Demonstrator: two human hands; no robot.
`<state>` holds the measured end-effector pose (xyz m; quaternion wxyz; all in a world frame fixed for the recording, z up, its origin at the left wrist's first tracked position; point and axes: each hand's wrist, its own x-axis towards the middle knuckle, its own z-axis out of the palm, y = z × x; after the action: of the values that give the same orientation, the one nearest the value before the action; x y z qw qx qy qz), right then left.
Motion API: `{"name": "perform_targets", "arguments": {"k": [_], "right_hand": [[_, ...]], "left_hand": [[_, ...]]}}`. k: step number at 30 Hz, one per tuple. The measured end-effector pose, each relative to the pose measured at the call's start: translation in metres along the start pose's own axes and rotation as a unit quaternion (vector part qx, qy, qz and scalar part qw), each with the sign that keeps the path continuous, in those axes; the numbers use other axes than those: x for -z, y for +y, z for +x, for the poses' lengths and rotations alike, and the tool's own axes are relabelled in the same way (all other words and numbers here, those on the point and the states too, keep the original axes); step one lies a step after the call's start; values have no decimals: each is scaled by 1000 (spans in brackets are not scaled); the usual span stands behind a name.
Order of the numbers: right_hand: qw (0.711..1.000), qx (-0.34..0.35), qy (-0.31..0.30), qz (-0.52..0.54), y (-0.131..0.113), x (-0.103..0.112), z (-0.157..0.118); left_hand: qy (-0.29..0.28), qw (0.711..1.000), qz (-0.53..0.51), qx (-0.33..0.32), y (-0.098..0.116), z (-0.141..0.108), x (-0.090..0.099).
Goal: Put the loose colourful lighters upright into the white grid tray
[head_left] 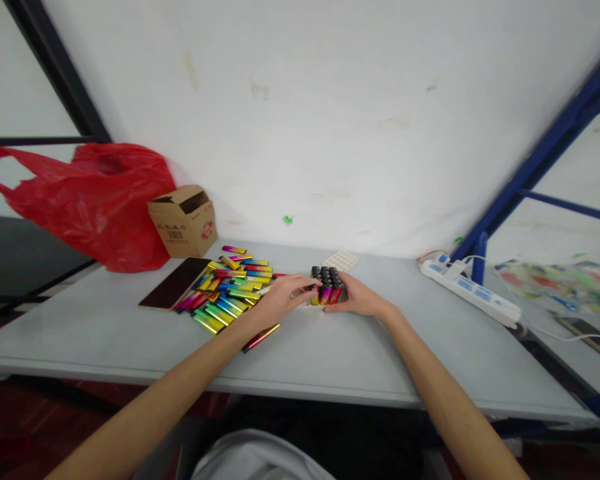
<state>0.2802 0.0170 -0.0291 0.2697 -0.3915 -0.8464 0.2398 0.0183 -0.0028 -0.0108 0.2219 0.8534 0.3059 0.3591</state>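
Note:
A compact block of upright lighters (327, 283), shiny and multicoloured with black tops, stands near the middle of the table. My right hand (359, 296) is wrapped around its right side, thumb at the front and fingers behind. At the block's left edge my left hand (279, 297) is closed in a pinch; a small black end shows at its fingertips, probably of a lighter mostly hidden by the hand. Many loose lighters (230, 303) in metallic gradients lie heaped left of my left hand. One red and gold lighter (261, 338) lies apart, nearer the front edge.
A pale tray with a grid of holes (341, 261) lies behind the block. To the left are a dark flat tablet-like panel (175, 283), an open cardboard box (190, 223) and a red plastic bag (100, 207). A white power strip (470, 293) with cables lies at right.

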Motion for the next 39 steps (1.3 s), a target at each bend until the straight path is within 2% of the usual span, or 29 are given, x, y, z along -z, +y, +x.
{"name": "perform_targets", "arguments": {"k": [5,11,16,21,23,26,31,35,39], "right_hand": [[1000,2,4,8,2,-1,0],[1000,9,1,14,0,0,0],[1000,18,-3,19,-1,1,0],[1000,20,-1,17,-1,0,0],[1000,16,2,16,-1,0,0],[1000,9,1,16,-3,1,0],[1000,12,3,10,-3,1,0],[1000,11,4,10,-1,1,0],[1000,14,3,14,0,1,0]], "left_hand": [[-14,999,38,-29,0,0,-1],[8,999,38,-6,-5,2,-8],[-1,1000,12,28,-9,2,-13],[-18,999,21,40,-3,-1,-11],[-8,998,37,45,0,-1,-5],[38,992,113,51,-4,-2,12],[86,953,274,97,-36,-5,52],[66,925,344,146,-65,-12,74],[55,909,371,184,-84,-14,78]]}}
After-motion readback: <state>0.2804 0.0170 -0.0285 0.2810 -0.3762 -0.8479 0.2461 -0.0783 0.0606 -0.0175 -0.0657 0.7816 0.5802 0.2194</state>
